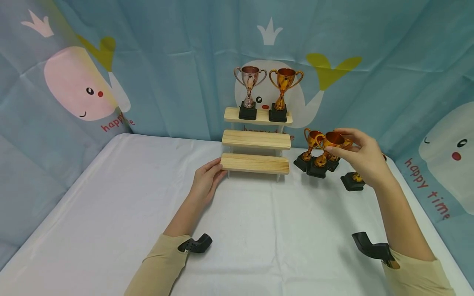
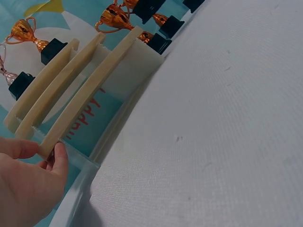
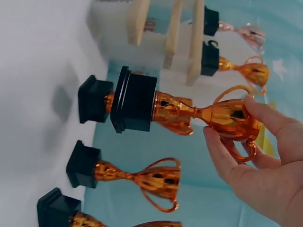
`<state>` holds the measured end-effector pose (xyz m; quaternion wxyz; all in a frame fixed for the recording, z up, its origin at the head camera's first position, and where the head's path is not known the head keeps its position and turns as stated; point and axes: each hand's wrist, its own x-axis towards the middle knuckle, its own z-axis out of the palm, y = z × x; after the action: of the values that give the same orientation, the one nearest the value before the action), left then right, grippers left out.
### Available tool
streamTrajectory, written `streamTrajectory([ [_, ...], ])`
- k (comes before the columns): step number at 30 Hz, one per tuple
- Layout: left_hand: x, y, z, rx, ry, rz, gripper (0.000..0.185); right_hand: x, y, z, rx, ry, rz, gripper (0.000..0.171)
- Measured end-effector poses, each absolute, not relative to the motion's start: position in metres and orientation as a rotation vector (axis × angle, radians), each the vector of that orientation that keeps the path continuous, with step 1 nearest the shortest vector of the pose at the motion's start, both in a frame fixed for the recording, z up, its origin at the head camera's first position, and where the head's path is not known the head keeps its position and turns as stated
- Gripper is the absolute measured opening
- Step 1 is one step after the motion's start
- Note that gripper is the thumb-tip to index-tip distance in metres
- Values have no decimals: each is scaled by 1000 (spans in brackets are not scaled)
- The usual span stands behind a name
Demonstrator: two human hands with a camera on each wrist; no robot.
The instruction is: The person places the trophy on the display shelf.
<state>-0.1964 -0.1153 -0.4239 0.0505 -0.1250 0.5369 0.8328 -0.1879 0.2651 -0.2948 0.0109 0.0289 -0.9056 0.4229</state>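
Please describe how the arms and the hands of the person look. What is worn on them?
Both arms wear long beige sleeves pushed up toward the elbows, so the forearms are bare. A small black device sits by each sleeve cuff. The left hand and right hand are bare: no gloves, rings or watch show.

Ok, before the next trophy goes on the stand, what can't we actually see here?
- Head view: the right hand covers the cup of the trophy by its wrist; only the base shows.
- Left wrist view: the left hand is cut off by the edge.
- Right wrist view: the bottom trophy is cut off by the edge.
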Motion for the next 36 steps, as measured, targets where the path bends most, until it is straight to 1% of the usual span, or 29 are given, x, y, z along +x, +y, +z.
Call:
streamTrajectory([
  [14,-197,-116,-423,-389,1631,2540,47,-198,238,-266,119,-2791,1384,67],
  [25,-197,-116,-423,-393,1626,2537,47,-212,217,-255,168,-2756,1431,68],
  [29,-197,-116,-423,-395,1622,2545,47,-215,208,-250,190,-2747,1428,66],
  [32,-197,-115,-424,-370,1647,2536,47,-215,203,-247,203,-2745,1418,63],
  [36,-197,-114,-424,-335,1686,2523,47,-216,200,-241,212,-2758,1388,63],
])
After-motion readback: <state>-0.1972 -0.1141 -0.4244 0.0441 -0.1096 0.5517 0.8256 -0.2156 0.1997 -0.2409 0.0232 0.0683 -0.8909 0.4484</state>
